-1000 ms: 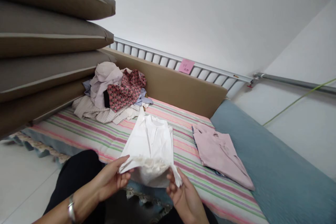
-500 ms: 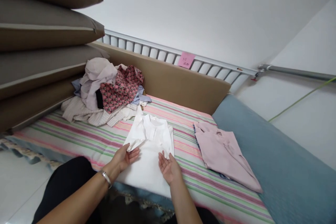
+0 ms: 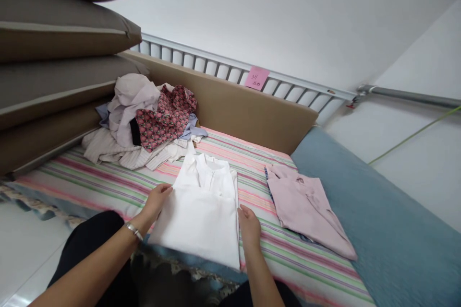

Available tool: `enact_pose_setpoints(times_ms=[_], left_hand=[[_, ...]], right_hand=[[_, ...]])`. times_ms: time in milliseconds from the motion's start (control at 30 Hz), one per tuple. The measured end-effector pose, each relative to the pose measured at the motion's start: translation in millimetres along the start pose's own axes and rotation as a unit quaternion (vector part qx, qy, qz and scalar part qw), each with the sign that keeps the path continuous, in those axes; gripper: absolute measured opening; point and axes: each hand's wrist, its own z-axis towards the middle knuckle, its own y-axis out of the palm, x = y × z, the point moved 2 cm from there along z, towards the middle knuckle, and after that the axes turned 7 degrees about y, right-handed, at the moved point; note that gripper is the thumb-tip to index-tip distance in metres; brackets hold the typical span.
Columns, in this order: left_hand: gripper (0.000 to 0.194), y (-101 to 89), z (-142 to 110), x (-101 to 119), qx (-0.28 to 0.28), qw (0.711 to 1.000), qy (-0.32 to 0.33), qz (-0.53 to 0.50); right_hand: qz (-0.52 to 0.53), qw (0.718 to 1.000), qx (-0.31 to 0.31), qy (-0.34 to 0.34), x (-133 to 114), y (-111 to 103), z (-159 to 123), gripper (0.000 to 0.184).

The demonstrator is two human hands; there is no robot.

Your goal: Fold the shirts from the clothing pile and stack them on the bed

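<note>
A white shirt [image 3: 201,206] lies folded on the striped bedsheet [image 3: 118,182], collar end toward the far side. My left hand [image 3: 156,200] rests at the shirt's left edge, fingers closed on the fabric. At the shirt's right edge my right hand [image 3: 248,223] also has its fingers curled on the cloth. A silver bracelet [image 3: 134,231] is on my left wrist.
A folded pink shirt [image 3: 306,206] lies to the right of the white one. A heap of unfolded clothes [image 3: 144,122] sits at the back left, beside stacked brown cushions [image 3: 54,72]. A brown board [image 3: 234,105] and a white rail with a pink note [image 3: 257,78] line the back. Blue mattress [image 3: 378,230] at right.
The white shirt's lower half was lifted in both hands, folded up over the body and laid flat. Both hands have slid out to its left and right edges.
</note>
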Motion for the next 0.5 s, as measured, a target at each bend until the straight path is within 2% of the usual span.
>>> enact_pose_setpoints(times_ms=[100, 233, 367, 500], left_hand=[[0.019, 3.7, 7.9, -1.9, -0.013, 0.997, 0.011, 0.07], [0.017, 6.5, 14.3, 1.1, -0.011, 0.987, 0.043, 0.156], [0.017, 9.6, 12.5, 4.7, -0.008, 0.968, 0.1, 0.232], [0.016, 15.4, 11.0, 0.7, -0.01, 0.949, 0.111, 0.296]], right_hand=[[-0.068, 0.998, 0.003, -0.007, -6.7, 4.0, 8.3, 0.03], [-0.153, 0.988, 0.002, -0.015, -14.4, 7.2, 12.1, 0.022], [-0.199, 0.979, 0.012, -0.035, -16.3, 6.3, 7.3, 0.023], [-0.253, 0.966, 0.036, -0.035, -12.1, 11.2, 0.1, 0.021]])
